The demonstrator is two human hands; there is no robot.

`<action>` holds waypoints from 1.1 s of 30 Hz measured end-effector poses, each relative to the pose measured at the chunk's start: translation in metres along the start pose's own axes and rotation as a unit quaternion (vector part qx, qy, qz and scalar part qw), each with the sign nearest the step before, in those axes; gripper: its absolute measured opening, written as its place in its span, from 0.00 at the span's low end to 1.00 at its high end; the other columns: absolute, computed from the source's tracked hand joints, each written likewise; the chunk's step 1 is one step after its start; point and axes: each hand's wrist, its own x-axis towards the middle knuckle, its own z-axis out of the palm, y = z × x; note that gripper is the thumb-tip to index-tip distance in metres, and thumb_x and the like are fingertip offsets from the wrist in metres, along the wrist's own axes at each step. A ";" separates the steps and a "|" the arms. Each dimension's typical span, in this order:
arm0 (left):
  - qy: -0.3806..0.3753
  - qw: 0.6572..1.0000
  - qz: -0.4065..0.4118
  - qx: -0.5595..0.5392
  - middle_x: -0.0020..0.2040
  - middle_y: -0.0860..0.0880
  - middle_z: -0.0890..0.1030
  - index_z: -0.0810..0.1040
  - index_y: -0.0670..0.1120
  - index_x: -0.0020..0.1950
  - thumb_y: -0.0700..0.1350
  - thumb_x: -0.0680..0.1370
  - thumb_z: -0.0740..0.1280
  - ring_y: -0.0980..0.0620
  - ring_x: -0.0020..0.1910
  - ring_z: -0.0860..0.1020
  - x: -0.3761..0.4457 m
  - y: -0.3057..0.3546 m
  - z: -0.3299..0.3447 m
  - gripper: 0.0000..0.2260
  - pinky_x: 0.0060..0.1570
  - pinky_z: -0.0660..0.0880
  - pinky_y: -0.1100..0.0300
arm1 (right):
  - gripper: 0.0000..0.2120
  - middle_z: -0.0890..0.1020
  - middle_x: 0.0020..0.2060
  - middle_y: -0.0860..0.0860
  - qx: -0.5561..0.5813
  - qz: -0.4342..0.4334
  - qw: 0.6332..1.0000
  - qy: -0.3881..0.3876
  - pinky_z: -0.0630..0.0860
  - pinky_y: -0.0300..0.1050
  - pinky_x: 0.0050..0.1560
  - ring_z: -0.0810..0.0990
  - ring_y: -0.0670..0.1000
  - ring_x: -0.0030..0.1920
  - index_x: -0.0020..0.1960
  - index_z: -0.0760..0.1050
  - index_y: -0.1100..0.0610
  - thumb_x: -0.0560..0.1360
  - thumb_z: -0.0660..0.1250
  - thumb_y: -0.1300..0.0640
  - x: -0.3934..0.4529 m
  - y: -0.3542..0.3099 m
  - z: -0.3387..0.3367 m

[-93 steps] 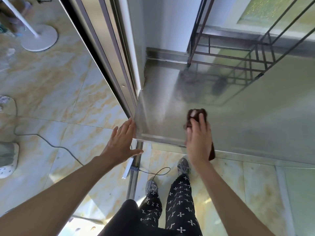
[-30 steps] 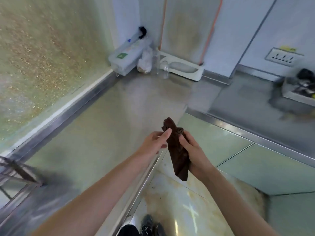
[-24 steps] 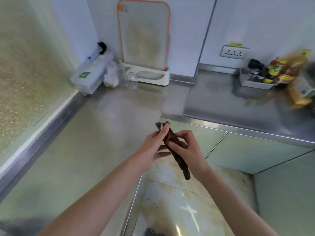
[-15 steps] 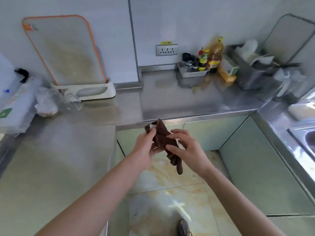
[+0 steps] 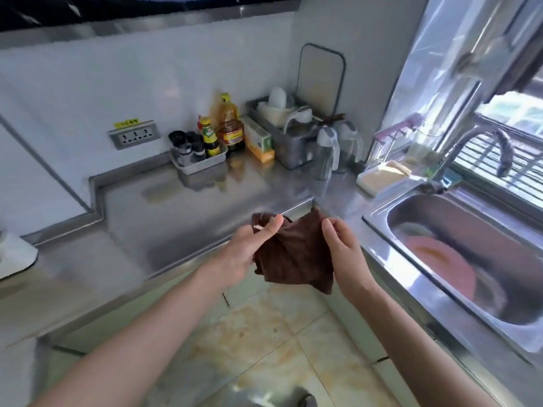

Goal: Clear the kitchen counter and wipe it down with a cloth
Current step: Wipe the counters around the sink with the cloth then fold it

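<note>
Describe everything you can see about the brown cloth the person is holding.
The brown cloth is dark, soft-looking fabric, creased and partly spread out. It hangs in the air in front of the steel counter edge, above the floor, touching no surface. The left hand pinches its upper left corner, which is bunched, and the right hand pinches its upper right edge. Its lower corner droops free beside the right wrist.

A dark brown cloth (image 5: 293, 257) hangs crumpled at the centre of the frame, spread between two upper corners. The bare steel desk (image 5: 176, 218) stretches behind it, centre left.
</note>
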 end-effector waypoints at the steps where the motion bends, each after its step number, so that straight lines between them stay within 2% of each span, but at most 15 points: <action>1: -0.051 0.998 -0.012 -0.036 0.36 0.51 0.83 0.81 0.42 0.45 0.51 0.70 0.67 0.54 0.36 0.81 0.012 0.006 0.015 0.13 0.32 0.76 0.66 | 0.12 0.76 0.41 0.54 0.046 0.018 0.999 0.010 0.73 0.48 0.46 0.74 0.51 0.43 0.45 0.74 0.56 0.80 0.57 0.52 0.010 -0.003 -0.014; 3: -0.126 0.986 -0.050 -0.095 0.46 0.48 0.85 0.80 0.42 0.51 0.43 0.72 0.66 0.53 0.44 0.83 0.037 0.015 0.041 0.10 0.42 0.79 0.64 | 0.12 0.78 0.45 0.57 0.168 0.062 0.984 0.018 0.76 0.49 0.45 0.77 0.55 0.47 0.50 0.75 0.57 0.80 0.57 0.51 0.028 -0.006 -0.041; 5: -0.173 0.975 -0.091 -0.106 0.49 0.47 0.84 0.82 0.44 0.49 0.39 0.73 0.66 0.53 0.47 0.83 0.061 0.017 0.065 0.08 0.46 0.80 0.62 | 0.16 0.80 0.52 0.60 0.258 0.095 0.961 0.019 0.80 0.48 0.44 0.79 0.57 0.52 0.59 0.74 0.61 0.80 0.56 0.51 0.042 -0.005 -0.066; 7: -0.184 0.970 -0.125 -0.102 0.48 0.48 0.85 0.83 0.45 0.46 0.40 0.74 0.66 0.53 0.47 0.83 0.084 0.016 0.088 0.06 0.46 0.80 0.62 | 0.22 0.79 0.58 0.60 0.305 0.117 0.945 0.025 0.80 0.49 0.50 0.79 0.57 0.58 0.63 0.72 0.62 0.77 0.58 0.48 0.055 0.001 -0.089; 10: -0.162 0.971 -0.144 -0.104 0.46 0.48 0.85 0.82 0.45 0.47 0.42 0.74 0.67 0.54 0.43 0.83 0.120 0.010 0.118 0.05 0.42 0.80 0.63 | 0.26 0.82 0.55 0.58 0.254 0.142 0.956 0.036 0.77 0.51 0.54 0.81 0.56 0.55 0.59 0.76 0.60 0.70 0.64 0.42 0.069 0.010 -0.123; 13: -0.133 0.981 -0.133 -0.053 0.47 0.47 0.84 0.79 0.42 0.54 0.43 0.73 0.68 0.54 0.42 0.83 0.156 -0.002 0.139 0.11 0.36 0.79 0.65 | 0.18 0.82 0.49 0.60 0.175 0.158 0.971 0.027 0.77 0.49 0.48 0.81 0.56 0.48 0.55 0.76 0.59 0.70 0.71 0.50 0.079 0.026 -0.151; 15: -0.161 0.979 -0.124 -0.011 0.51 0.45 0.83 0.79 0.41 0.57 0.46 0.72 0.70 0.52 0.49 0.82 0.181 -0.009 0.150 0.16 0.39 0.79 0.65 | 0.18 0.80 0.45 0.59 0.125 0.190 0.971 0.073 0.74 0.49 0.44 0.79 0.56 0.45 0.53 0.75 0.59 0.68 0.73 0.51 0.090 0.039 -0.163; 16: -0.179 0.976 -0.125 0.004 0.52 0.46 0.83 0.79 0.42 0.56 0.46 0.70 0.70 0.51 0.51 0.82 0.194 -0.010 0.153 0.16 0.42 0.79 0.65 | 0.19 0.79 0.44 0.58 0.101 0.202 0.969 0.097 0.72 0.49 0.43 0.78 0.55 0.44 0.53 0.75 0.60 0.68 0.74 0.50 0.098 0.044 -0.168; 18: -0.205 0.970 -0.124 0.037 0.46 0.49 0.85 0.83 0.46 0.47 0.45 0.70 0.70 0.53 0.47 0.82 0.222 -0.013 0.157 0.08 0.45 0.79 0.65 | 0.17 0.79 0.43 0.57 0.074 0.208 0.966 0.134 0.71 0.50 0.43 0.77 0.55 0.42 0.51 0.75 0.60 0.69 0.72 0.50 0.116 0.051 -0.176; 20: -0.226 0.963 -0.129 0.066 0.39 0.53 0.85 0.83 0.48 0.39 0.42 0.72 0.68 0.56 0.40 0.82 0.252 -0.012 0.158 0.04 0.40 0.78 0.67 | 0.09 0.80 0.41 0.57 0.070 0.200 0.964 0.163 0.75 0.48 0.40 0.79 0.54 0.39 0.49 0.77 0.59 0.75 0.67 0.54 0.136 0.058 -0.185; 23: -0.248 0.953 -0.130 0.117 0.38 0.52 0.81 0.75 0.46 0.43 0.37 0.73 0.68 0.59 0.35 0.80 0.300 -0.008 0.159 0.05 0.33 0.76 0.68 | 0.05 0.81 0.40 0.56 0.080 0.203 0.955 0.200 0.78 0.46 0.37 0.80 0.54 0.38 0.47 0.76 0.57 0.78 0.63 0.58 0.167 0.067 -0.192; 25: -0.272 0.936 -0.144 0.168 0.42 0.49 0.79 0.74 0.44 0.49 0.35 0.72 0.68 0.57 0.36 0.79 0.331 -0.005 0.158 0.08 0.34 0.76 0.67 | 0.05 0.81 0.41 0.58 0.076 0.224 0.947 0.217 0.79 0.46 0.35 0.80 0.56 0.38 0.48 0.76 0.58 0.78 0.62 0.58 0.188 0.075 -0.192; 27: -0.328 0.901 -0.180 0.217 0.44 0.47 0.79 0.76 0.42 0.51 0.34 0.72 0.68 0.56 0.38 0.79 0.356 0.000 0.159 0.09 0.35 0.76 0.67 | 0.05 0.81 0.41 0.58 0.068 0.246 0.940 0.228 0.79 0.45 0.32 0.81 0.54 0.38 0.49 0.76 0.58 0.78 0.62 0.58 0.205 0.084 -0.193; 30: -0.391 0.859 -0.224 0.242 0.41 0.48 0.80 0.76 0.38 0.54 0.30 0.73 0.65 0.57 0.36 0.80 0.391 0.008 0.165 0.12 0.34 0.76 0.68 | 0.06 0.81 0.40 0.55 0.107 0.266 0.931 0.228 0.75 0.41 0.27 0.80 0.52 0.36 0.51 0.75 0.59 0.78 0.61 0.57 0.224 0.097 -0.197; 33: -0.386 0.830 -0.127 0.381 0.36 0.50 0.75 0.74 0.44 0.43 0.30 0.72 0.65 0.56 0.36 0.75 0.421 0.005 0.171 0.09 0.35 0.70 0.69 | 0.06 0.80 0.40 0.56 0.112 0.290 0.922 0.230 0.78 0.44 0.30 0.80 0.53 0.37 0.53 0.72 0.61 0.78 0.61 0.59 0.244 0.115 -0.194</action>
